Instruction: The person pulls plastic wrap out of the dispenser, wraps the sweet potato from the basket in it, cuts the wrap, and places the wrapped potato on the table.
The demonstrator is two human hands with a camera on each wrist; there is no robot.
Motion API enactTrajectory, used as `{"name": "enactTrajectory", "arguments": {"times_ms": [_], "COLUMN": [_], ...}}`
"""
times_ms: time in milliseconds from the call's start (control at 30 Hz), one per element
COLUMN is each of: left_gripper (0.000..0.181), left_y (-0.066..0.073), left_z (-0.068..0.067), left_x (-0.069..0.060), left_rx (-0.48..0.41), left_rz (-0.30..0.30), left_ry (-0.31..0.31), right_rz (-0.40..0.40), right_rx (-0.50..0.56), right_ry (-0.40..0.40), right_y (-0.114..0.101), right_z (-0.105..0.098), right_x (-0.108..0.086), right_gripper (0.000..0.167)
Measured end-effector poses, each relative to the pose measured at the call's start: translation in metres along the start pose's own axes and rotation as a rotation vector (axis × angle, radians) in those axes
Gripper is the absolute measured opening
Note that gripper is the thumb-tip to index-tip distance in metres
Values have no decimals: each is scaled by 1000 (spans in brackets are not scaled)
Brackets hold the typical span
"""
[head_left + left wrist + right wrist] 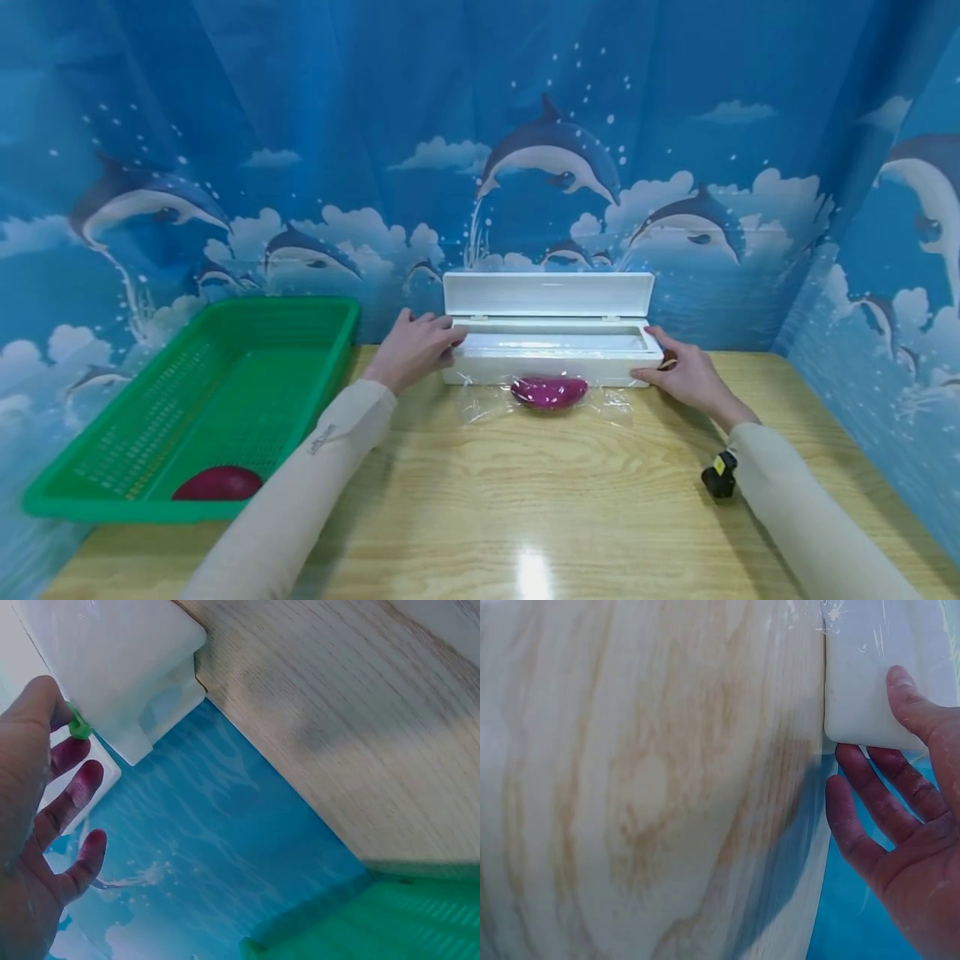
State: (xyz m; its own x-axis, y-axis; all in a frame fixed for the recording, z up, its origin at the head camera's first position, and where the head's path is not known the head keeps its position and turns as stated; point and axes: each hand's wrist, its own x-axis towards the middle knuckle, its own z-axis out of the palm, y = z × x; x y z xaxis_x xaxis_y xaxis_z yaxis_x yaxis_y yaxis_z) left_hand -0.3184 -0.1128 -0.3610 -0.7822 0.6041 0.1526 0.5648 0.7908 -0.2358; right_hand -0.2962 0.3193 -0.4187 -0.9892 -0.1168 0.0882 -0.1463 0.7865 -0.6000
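Note:
A white cling film dispenser stands at the back of the table with its lid raised. At its left end is my left hand, whose thumb and finger pinch a small green tab, seen in the left wrist view; the other fingers spread apart. My right hand grips the right end, thumb on the front face and fingers around the end. In front of the dispenser lies a glossy purple oblong item, with clear film spreading out on both sides of it.
A green plastic basket stands on the left of the wooden table. In its near end lies another purple-red item. A blue curtain with dolphins hangs behind and at the sides. A small black device sits at the right wrist.

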Motion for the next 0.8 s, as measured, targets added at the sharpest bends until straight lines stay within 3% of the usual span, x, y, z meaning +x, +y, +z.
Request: {"name": "enactTrajectory", "arguments": {"times_ms": [167, 333, 433, 633, 800], "left_gripper": [21, 30, 32, 24, 17], "left_y": [1, 9, 14, 18, 20], "left_z": [-4, -5, 0, 8, 12], "left_x": [1, 1, -1, -5, -6], "left_rx": [-49, -214, -275, -278, -302], "left_rz": [-48, -107, -94, -82, -104], "left_ry": [-37, -57, -31, 48, 98], "right_rz": [-10, -8, -21, -69, -150], "right_rx": [-2, -32, -68, -116, -143], "right_ry": [1, -11, -22, -67, 26], "right_y": [0, -3, -5, -11, -15], "right_z": [-1, -1, -3, -6, -7], "right_x": [0, -2, -5, -10, -21], "right_gripper": [95, 95, 96, 100, 89]}}
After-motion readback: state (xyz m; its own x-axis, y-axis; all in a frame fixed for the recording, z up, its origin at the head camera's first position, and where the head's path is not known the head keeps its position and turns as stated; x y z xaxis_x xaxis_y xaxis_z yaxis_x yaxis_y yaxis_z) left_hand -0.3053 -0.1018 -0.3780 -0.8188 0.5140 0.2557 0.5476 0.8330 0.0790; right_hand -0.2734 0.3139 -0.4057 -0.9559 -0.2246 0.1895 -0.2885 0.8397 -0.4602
